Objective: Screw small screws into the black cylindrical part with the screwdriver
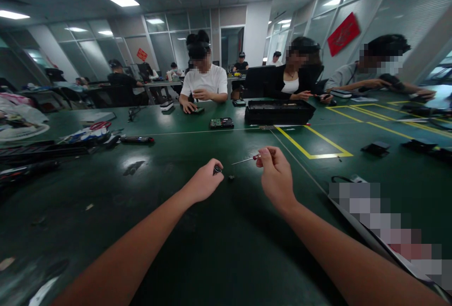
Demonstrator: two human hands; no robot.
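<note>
My left hand is closed around a small dark round part, held low over the green table. To its right, my right hand grips a screwdriver by its red handle, and the thin metal shaft points left toward my left hand without touching it. Between the two hands a small dark piece lies on the tabletop.
Ahead stand a black open case and a green circuit board unit. A black cylindrical tool and cables lie left. Yellow tape marks the right side. Several people sit across the table.
</note>
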